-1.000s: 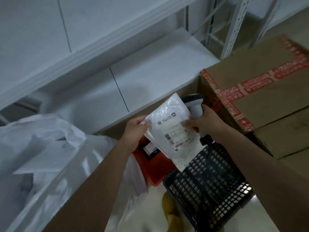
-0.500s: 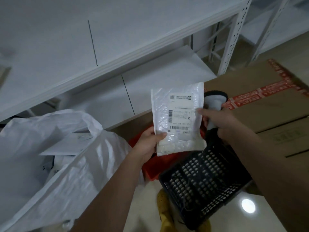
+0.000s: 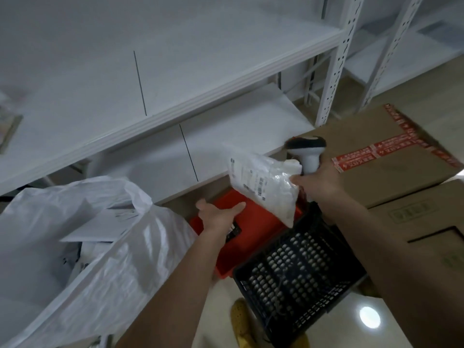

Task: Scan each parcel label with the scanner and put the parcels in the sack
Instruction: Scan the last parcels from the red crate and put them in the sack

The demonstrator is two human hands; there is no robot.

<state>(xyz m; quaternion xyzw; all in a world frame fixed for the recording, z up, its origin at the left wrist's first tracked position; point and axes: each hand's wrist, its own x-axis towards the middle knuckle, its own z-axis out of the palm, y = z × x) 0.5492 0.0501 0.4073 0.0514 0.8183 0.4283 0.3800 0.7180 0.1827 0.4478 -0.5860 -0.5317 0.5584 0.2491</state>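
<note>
A white plastic parcel point(image 3: 261, 182) with a printed label hangs tilted above the red bin point(image 3: 261, 222). My right hand point(image 3: 319, 182) grips the white-and-black scanner point(image 3: 307, 149) by its handle, and its fingertips also pinch the parcel's right edge. Just below the parcel, my left hand point(image 3: 218, 214) lies palm up with straight fingers and holds nothing. The big white sack point(image 3: 75, 247) stands open at the lower left, with flat white parcels point(image 3: 105, 224) inside it.
A black perforated basket point(image 3: 301, 272) sits in front of the red bin. Taped cardboard boxes point(image 3: 391, 172) are stacked on the right. White metal shelving point(image 3: 175, 84) runs across the back, with an upright post point(image 3: 334, 71) near the boxes.
My left hand has let go of the parcel and dropped below it, open. The parcel has tipped to the right and now hangs from my right hand's fingertips beside the scanner.
</note>
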